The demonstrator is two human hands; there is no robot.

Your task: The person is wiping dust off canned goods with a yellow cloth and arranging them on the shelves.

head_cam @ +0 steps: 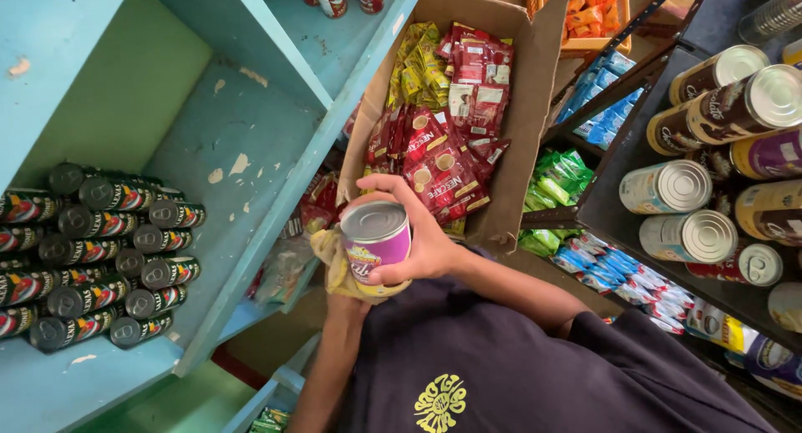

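Dark navy cloth of the person's T-shirt (501, 366), with a yellow round print on the chest, fills the bottom of the view. Just above it, the right hand (422, 232) is wrapped around a purple-labelled tin can with a silver lid (376, 239), thumb across the near side and fingers (393, 185) curled over the far rim, so the grasp is firm and closed on the can. The can is held upright in front of the chest, between the blue shelf and the cardboard box. Beneath it, the left hand (347, 303) comes up from below and is mostly hidden by a crumpled yellow cloth (334, 262) that presses against the can's underside; its fingers seem bunched in the cloth, though how tightly cannot be told.

To the left stands a light blue painted wooden shelf unit (251, 140) with chipped paint, and on its lower board sit rows of small dark cans (100, 249) packed close together. Behind the held can, an open brown cardboard box (535, 90) holds red and yellow sachets (443, 140). To the right, a dark metal rack (618, 216) carries large tins with silver lids (681, 186), some brown-labelled, some pale. Between box and rack lie green snack packets (555, 182) and blue packets (601, 266) lower down.
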